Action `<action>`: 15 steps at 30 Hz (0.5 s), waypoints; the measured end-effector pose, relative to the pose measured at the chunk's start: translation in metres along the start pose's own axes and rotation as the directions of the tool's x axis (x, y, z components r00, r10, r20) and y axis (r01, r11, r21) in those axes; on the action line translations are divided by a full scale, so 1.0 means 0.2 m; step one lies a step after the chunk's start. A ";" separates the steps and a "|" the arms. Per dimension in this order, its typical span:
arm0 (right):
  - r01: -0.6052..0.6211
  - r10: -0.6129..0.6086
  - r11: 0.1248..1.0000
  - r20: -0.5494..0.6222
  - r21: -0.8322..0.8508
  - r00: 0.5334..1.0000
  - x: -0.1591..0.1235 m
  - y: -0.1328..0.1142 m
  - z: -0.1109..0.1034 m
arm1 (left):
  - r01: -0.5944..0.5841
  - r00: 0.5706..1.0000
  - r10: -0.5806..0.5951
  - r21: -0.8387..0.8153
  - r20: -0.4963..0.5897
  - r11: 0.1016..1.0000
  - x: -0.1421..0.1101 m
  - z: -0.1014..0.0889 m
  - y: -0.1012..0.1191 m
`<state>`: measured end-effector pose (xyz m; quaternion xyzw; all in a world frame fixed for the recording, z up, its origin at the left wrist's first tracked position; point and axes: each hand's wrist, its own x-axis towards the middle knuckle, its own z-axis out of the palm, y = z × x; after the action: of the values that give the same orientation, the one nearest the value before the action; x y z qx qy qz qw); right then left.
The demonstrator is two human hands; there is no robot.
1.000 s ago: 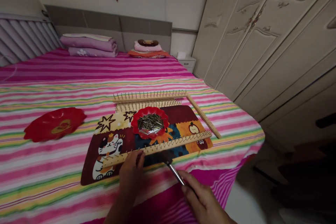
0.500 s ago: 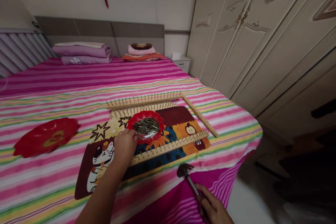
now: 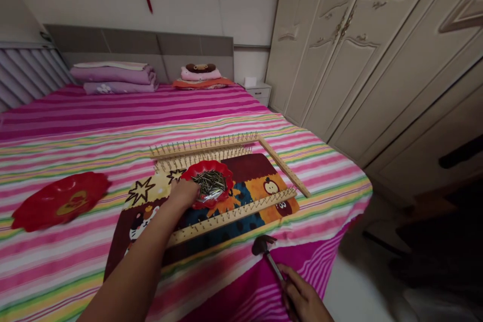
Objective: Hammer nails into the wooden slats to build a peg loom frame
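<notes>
My left hand (image 3: 184,193) reaches over the near-left rim of a red scalloped bowl (image 3: 228,171). Its fingers are drawn together at the pile of nails (image 3: 211,184) inside; whatever they pinch is hidden. In my right hand (image 3: 302,296) is a hammer (image 3: 272,264), gripped by the handle, head pointing away over the bed's near edge. A wooden strip (image 3: 241,211) lined with upright nails lies between the bowl and the hammer. Beneath the bowl is a cartoon-printed board (image 3: 249,167).
Beyond the bowl are more nail-studded wooden strips (image 3: 204,148), and a bare strip (image 3: 284,165) slants at the right. A red dish (image 3: 62,200) rests at left on the striped bedspread (image 3: 68,261). Folded bedding (image 3: 116,78) lies by the headboard; a wardrobe (image 3: 339,55) stands right.
My left hand has moved slightly forward, up to the bowl's rim and the nails. My right hand keeps the hammer in nearly the same place. The view has shifted a little.
</notes>
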<state>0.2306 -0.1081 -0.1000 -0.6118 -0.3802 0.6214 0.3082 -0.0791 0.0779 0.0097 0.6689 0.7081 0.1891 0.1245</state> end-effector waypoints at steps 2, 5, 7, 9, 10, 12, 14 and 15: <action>0.003 -0.003 1.000 0.000 0.021 1.000 0.00 0.01 0.00 | -0.032 0.997 0.025 0.091 0.076 0.995 -0.01 -0.02 0.00; 0.009 -0.009 0.999 -0.010 0.044 1.000 0.01 0.00 0.01 | -0.073 0.986 0.041 0.199 0.161 0.977 -0.02 -0.04 -0.01; 0.008 -0.007 0.999 -0.015 0.052 1.000 0.00 -0.01 0.02 | -0.091 0.981 0.045 0.238 0.191 0.967 -0.01 -0.04 0.00; 0.006 -0.006 0.999 -0.011 0.054 1.000 0.00 -0.02 0.02 | -0.110 0.976 0.056 0.254 0.210 0.961 0.00 -0.04 0.00; 0.006 -0.005 0.999 -0.009 0.053 1.000 -0.01 -0.02 0.02 | -0.119 0.974 0.063 0.255 0.217 0.960 0.00 -0.04 0.00; 0.007 -0.007 0.999 -0.014 0.047 1.000 -0.01 -0.02 0.02 | -0.135 0.971 0.078 0.247 0.227 0.960 0.00 -0.06 0.00; 0.006 -0.005 0.999 -0.022 0.043 1.000 -0.01 -0.02 0.02 | -0.144 0.967 0.089 0.226 0.238 0.963 -0.01 -0.09 -0.01; 0.006 -0.005 0.999 -0.025 0.042 1.000 -0.01 -0.01 0.01 | -0.149 0.965 0.093 0.220 0.246 0.964 -0.02 -0.10 -0.01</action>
<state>0.2275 -0.1082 -0.0971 -0.6118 -0.3648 0.6209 0.3272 -0.0903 0.0716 0.0269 0.7387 0.6635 0.0309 0.1144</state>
